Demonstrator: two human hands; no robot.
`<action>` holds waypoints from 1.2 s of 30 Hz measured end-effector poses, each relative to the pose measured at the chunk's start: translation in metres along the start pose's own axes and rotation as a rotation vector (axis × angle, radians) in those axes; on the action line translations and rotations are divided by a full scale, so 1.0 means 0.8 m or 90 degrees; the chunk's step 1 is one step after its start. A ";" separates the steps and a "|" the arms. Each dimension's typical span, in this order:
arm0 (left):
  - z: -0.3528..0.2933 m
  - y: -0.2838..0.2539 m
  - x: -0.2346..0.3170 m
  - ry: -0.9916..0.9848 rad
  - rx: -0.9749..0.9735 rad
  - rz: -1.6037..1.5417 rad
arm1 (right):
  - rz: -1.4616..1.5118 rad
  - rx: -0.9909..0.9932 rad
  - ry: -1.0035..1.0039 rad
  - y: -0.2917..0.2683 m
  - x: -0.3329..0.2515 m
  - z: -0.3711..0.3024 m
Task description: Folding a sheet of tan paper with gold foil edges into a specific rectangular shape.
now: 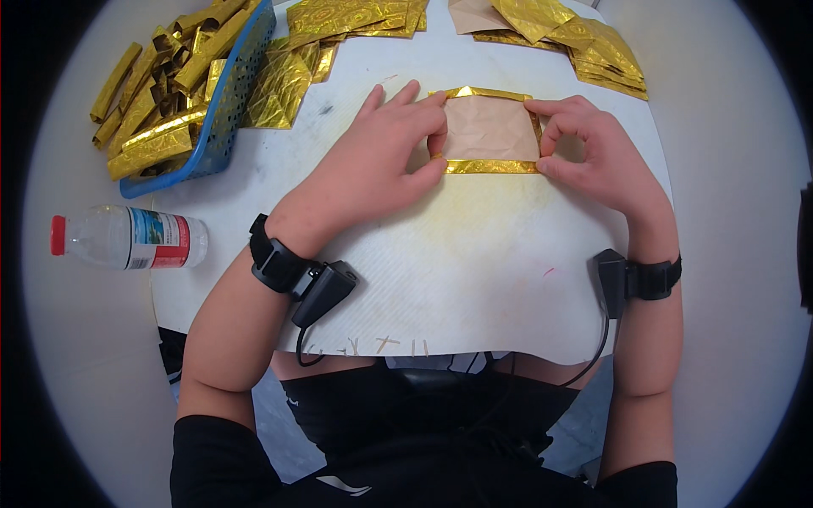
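A sheet of gold foil paper (491,129) lies on the white tabletop with its plain tan side up. Its far and near edges are folded over as gold strips, and some gold shows along the right side. My left hand (381,152) grips the left side, thumb at the near corner, index finger curled in and the other fingers spread outward. On the right side, my right hand (597,148) pinches the paper, thumb at the near corner and index finger at the far one. Both hands hide parts of the paper's side edges.
At the far left stands a blue perforated basket (222,127) full of rolled gold foil pieces (169,76). Gold sheets (288,80) lie beside it, and another stack (597,51) sits far right. A clear plastic bottle (110,237) with a red cap lies left.
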State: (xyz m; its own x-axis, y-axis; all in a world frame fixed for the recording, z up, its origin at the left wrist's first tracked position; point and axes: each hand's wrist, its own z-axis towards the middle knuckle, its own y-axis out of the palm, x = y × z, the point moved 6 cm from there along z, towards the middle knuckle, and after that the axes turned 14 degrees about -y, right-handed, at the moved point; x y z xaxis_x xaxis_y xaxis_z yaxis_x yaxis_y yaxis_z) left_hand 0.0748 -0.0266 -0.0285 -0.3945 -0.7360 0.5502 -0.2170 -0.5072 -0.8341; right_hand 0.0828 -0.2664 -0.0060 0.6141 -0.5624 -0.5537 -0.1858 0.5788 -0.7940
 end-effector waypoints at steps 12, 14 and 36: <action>-0.006 -0.007 0.003 0.043 -0.017 0.029 | -0.031 -0.043 -0.039 -0.004 -0.012 -0.004; -0.007 -0.008 0.001 0.043 -0.017 0.034 | -0.035 -0.048 -0.038 -0.003 -0.013 -0.002; -0.003 -0.008 -0.002 0.046 -0.003 0.016 | -0.085 -0.031 -0.068 -0.002 -0.019 -0.003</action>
State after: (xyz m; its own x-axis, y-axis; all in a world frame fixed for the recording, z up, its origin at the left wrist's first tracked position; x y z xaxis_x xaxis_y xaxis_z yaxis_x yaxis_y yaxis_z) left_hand 0.0750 -0.0210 -0.0242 -0.4634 -0.7145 0.5242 -0.2104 -0.4860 -0.8483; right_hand 0.0723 -0.2602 0.0029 0.7131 -0.5650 -0.4150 -0.1323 0.4728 -0.8712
